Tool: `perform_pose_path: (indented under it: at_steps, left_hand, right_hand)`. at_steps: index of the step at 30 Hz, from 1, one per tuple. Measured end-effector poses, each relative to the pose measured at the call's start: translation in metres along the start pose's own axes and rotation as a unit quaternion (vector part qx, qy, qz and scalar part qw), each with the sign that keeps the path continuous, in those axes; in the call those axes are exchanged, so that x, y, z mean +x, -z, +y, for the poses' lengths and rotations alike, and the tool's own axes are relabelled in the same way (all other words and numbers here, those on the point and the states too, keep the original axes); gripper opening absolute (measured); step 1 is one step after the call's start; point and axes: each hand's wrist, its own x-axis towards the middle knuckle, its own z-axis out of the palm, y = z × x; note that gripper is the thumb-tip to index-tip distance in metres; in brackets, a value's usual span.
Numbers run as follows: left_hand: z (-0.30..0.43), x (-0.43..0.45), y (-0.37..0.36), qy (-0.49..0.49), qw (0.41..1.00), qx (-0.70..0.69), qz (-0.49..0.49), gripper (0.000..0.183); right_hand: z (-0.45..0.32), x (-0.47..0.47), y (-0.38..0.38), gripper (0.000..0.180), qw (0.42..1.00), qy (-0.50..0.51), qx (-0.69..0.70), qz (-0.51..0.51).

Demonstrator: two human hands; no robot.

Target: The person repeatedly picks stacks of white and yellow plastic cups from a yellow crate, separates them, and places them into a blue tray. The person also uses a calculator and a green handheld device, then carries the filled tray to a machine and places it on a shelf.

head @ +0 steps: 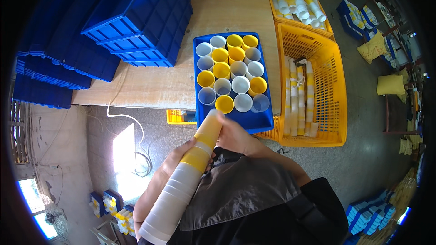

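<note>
A long nested stack of white and yellow plastic cups slants across my front, its narrow end up by the tray. My left hand is wrapped around its middle, the fingertips partly hidden behind it. At the narrow end, my right hand has thumb and fingers around the foremost cup; some of those fingers are out of sight. Just beyond my hands lies a shallow blue plastic tray. Several rows of white cups and yellow cups stand in it, mouths up. The tray's near end overhangs the table edge.
Stacked blue crates occupy the left of the wooden table. On the right, a yellow plastic crate holds cup stacks; another yellow crate behind it holds more. A pale cable hangs from the table onto the floor.
</note>
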Motion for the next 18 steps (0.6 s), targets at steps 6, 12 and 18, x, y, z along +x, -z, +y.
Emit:
perform_pose_path:
  at_steps: [6,12,18]
  left_hand:
    - [-0.001,-0.023,0.006,-0.086,0.995,0.050,-0.027,0.069]
    - [0.006,-0.025,0.013,-0.182,0.983,-0.020,-0.007,0.068]
    - [0.004,-0.005,0.012,-0.069,0.990,0.119,-0.009,0.069]
  right_hand:
    - [-0.011,-0.002,-0.029,0.041,0.935,0.321,-0.083,0.123]
    - [-0.023,-0.002,0.010,0.054,0.988,-0.014,-0.067,0.137]
    - [0.020,-0.046,0.000,0.060,0.584,0.325,-0.712,0.213]
